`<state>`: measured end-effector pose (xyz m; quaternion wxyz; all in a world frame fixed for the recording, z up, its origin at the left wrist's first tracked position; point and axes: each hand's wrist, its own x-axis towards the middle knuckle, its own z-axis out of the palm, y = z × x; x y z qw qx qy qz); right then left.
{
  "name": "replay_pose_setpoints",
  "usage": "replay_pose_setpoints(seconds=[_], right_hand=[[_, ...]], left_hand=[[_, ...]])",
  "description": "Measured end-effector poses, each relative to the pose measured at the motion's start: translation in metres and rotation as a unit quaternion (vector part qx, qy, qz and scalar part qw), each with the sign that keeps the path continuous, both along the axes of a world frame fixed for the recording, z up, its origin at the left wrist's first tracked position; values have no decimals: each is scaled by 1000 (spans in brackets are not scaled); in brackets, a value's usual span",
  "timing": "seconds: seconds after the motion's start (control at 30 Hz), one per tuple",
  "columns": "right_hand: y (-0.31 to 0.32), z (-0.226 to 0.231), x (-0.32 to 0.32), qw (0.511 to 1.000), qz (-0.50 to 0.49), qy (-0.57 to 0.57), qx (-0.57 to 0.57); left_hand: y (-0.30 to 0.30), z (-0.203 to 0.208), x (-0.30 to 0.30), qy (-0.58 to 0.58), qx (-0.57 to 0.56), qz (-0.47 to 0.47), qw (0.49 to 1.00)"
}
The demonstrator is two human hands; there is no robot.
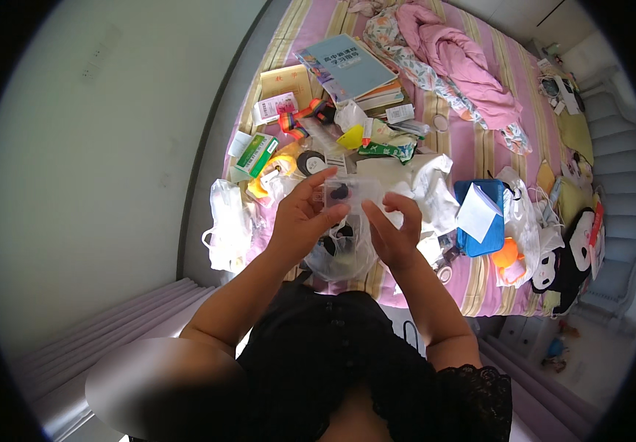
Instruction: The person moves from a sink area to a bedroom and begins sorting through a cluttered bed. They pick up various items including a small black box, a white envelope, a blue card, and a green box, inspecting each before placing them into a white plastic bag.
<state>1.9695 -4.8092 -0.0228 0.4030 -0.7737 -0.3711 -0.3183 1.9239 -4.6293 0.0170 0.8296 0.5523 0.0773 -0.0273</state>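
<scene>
A small clear plastic box [355, 188] with a dark item inside is held up in front of me. My left hand [305, 214] grips its left side between thumb and fingers. Close to the box's right edge is my right hand [395, 232], its fingers apart and bent, with nothing visible in them; whether a fingertip touches the box I cannot tell. Beneath the box lies a clear plastic bag [355, 267] with black and white things in it. A white cloth or bag [414, 184] is spread just beyond my right hand.
A striped bed [480, 291] carries many things: stacked books [347, 66], a green and white box [257, 155], a white plastic bag [228, 221], a blue case [469, 239] with white paper on it, an orange item [506, 253] and a pink blanket [454, 59]. A wall [112, 147] stands to the left.
</scene>
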Motion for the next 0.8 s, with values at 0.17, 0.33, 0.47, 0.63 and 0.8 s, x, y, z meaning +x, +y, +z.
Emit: replay_pose_setpoints(seconds=[0.17, 0.33, 0.47, 0.63, 0.8], right_hand=[[-3, 12, -16, 998, -4, 54, 41], [-8, 20, -29, 989, 24, 126, 70], [-14, 16, -39, 955, 56, 256, 138], [-22, 20, -50, 907, 69, 356, 215], [-29, 28, -55, 894, 82, 372, 234]], left_hand=[[-10, 14, -17, 18, -6, 13, 1000], [-16, 14, -30, 5, -37, 5, 999], [-25, 18, -37, -8, -39, -3, 999], [-29, 20, -39, 7, -23, -25, 999], [-28, 23, -39, 50, -72, -42, 995]])
